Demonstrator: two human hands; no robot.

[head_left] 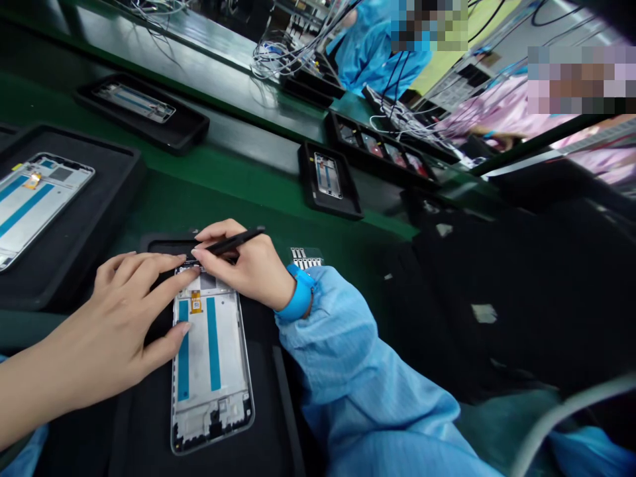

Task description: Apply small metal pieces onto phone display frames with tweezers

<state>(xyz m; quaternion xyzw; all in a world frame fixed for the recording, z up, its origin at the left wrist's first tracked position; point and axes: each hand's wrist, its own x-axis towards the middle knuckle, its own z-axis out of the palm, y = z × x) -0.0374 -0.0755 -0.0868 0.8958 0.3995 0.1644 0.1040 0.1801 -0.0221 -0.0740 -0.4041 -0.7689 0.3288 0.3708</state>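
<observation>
An open phone frame [229,344], silver with two blue adhesive strips and an orange flex connector [197,302], lies in a black tray [279,397] in front of me. My left hand [130,301] rests over its upper left side. Its fingers are outstretched, with the fingertips at the top end and the thumb over the left blue strip. Between the fingers of my right hand [248,265] is a slim black pen-shaped tool [238,240], slanting up to the right. The tool's tip is hidden by the fingers at the frame's top edge.
Further trays with phone frames stand at the left [114,199], far left [191,136] and centre back [352,207]. Small white-and-black labels [305,257] lie beyond my right wrist. Black foam [536,278] fills the right. Cables [278,59] and co-workers in blue [368,59] and pink [507,106] are behind.
</observation>
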